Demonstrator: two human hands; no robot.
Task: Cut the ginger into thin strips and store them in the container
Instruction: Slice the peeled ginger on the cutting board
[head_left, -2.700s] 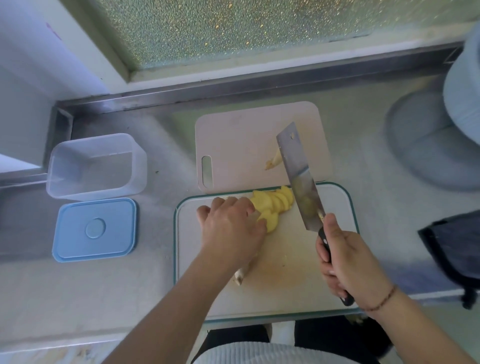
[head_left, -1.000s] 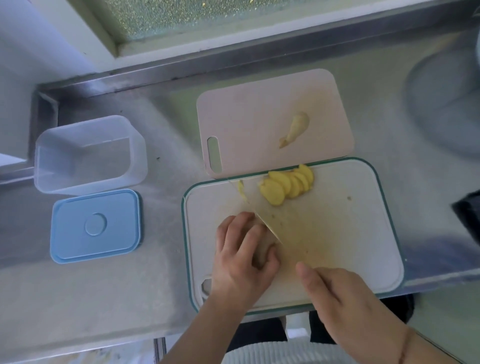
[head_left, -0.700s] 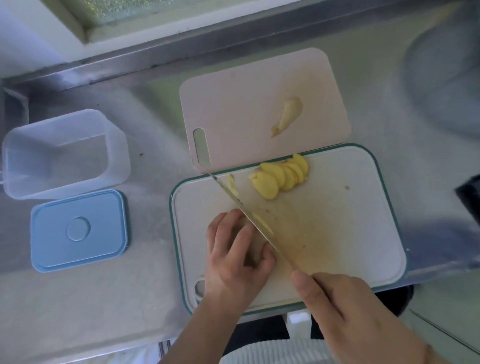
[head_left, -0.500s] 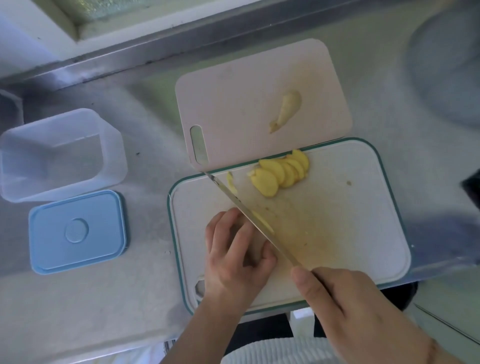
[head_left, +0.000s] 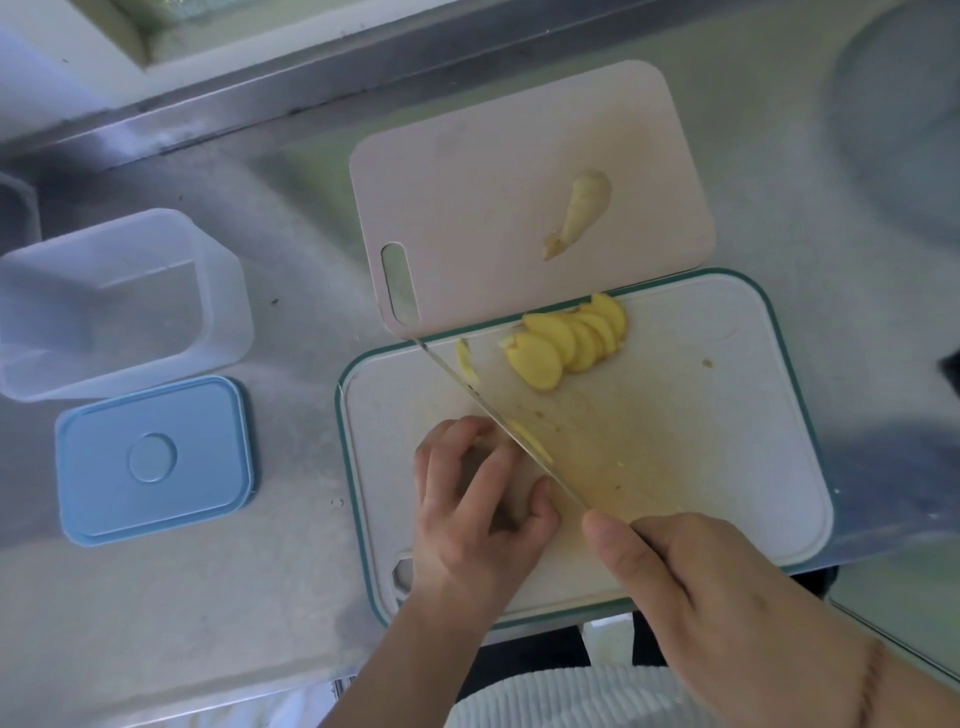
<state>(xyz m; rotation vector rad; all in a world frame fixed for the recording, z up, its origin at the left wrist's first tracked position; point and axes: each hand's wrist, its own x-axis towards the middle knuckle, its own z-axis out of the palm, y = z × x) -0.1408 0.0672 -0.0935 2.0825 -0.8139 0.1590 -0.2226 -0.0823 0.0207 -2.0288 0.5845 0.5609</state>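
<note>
On the white, green-rimmed cutting board (head_left: 727, 441) my left hand (head_left: 478, 499) curls over a ginger piece that is mostly hidden under the fingers. My right hand (head_left: 691, 587) grips the handle of a knife (head_left: 498, 415), whose blade stands edge-down right beside my left fingertips, with a yellow slice (head_left: 527, 434) against it. A fanned pile of ginger slices (head_left: 569, 345) lies at the board's far side, and a single slice (head_left: 466, 358) lies left of the blade. An unpeeled ginger knob (head_left: 579, 213) rests on the pink board (head_left: 467, 182). The clear container (head_left: 218, 291) stands open at left.
The blue lid (head_left: 150, 457) lies flat in front of the container on the steel counter (head_left: 260, 571). A grey round object (head_left: 904, 119) sits at the far right. The counter's front edge runs just under my wrists.
My left hand left the slice pile and took hold of a ginger piece nearer me. The knife swung from the right side to cut beside my left fingers. The view tilted down.
</note>
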